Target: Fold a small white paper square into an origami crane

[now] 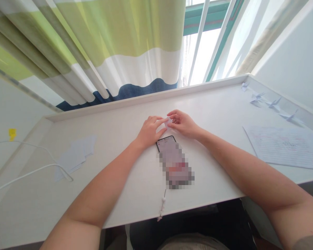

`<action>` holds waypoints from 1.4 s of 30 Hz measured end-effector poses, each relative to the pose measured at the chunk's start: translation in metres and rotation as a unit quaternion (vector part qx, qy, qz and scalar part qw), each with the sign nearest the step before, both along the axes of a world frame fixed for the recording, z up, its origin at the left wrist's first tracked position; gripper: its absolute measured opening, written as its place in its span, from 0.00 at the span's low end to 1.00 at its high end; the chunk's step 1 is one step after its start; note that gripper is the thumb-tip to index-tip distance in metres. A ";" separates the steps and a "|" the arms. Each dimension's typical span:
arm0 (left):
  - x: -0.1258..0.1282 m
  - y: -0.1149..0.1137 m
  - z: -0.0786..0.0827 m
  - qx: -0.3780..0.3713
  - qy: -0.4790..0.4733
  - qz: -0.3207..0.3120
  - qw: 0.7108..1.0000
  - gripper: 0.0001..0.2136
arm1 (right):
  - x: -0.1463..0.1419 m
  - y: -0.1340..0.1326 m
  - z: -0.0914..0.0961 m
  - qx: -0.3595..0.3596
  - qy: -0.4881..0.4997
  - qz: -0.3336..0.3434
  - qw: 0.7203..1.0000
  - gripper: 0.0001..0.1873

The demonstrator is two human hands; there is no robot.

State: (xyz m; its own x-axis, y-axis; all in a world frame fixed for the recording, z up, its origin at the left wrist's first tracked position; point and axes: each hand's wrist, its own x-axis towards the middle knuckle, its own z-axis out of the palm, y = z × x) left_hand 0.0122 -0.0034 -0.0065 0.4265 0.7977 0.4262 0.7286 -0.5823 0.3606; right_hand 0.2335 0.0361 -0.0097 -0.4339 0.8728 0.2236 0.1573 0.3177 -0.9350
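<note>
Between my two hands is a small folded piece of white paper, just beyond the top end of a phone. My left hand pinches the paper's left side with thumb and fingers. From the other side, my right hand grips its right edge, fingers curled. The paper's exact folded shape is partly covered by my fingers. Below my hands lies the phone, its screen lit and mostly pixelated. A beaded strap trails from it to the desk's front edge.
Several folded paper figures line the right back edge of the white desk. A written sheet lies at the right. Loose white paper pieces and a white cable are at the left. A raised rim runs along the back.
</note>
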 end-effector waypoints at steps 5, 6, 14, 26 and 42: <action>0.001 0.003 -0.004 -0.067 0.007 0.041 0.997 0.13 | 0.000 0.003 -0.005 0.153 -0.187 -0.029 0.970 0.12; 0.002 0.004 -0.004 -0.072 0.004 0.045 0.996 0.12 | 0.001 0.003 -0.005 0.172 -0.213 -0.020 0.962 0.11; 0.002 0.005 -0.001 -0.099 -0.036 0.049 0.993 0.12 | 0.006 0.001 -0.003 0.171 -0.247 -0.018 0.954 0.09; 0.006 0.002 0.003 -0.113 -0.090 0.061 0.988 0.06 | 0.006 -0.005 0.008 0.144 -0.207 -0.002 0.968 0.05; 0.004 0.007 -0.004 -0.115 -0.025 0.071 0.991 0.13 | 0.006 -0.001 0.003 0.123 -0.277 -0.061 0.951 0.14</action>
State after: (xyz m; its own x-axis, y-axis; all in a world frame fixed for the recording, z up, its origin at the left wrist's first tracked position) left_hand 0.0159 0.0033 -0.0102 0.2859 0.9267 0.2441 0.7755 -0.3733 0.5092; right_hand 0.2390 0.0356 -0.0069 -0.4438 0.8747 0.1948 0.6537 0.4646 -0.5973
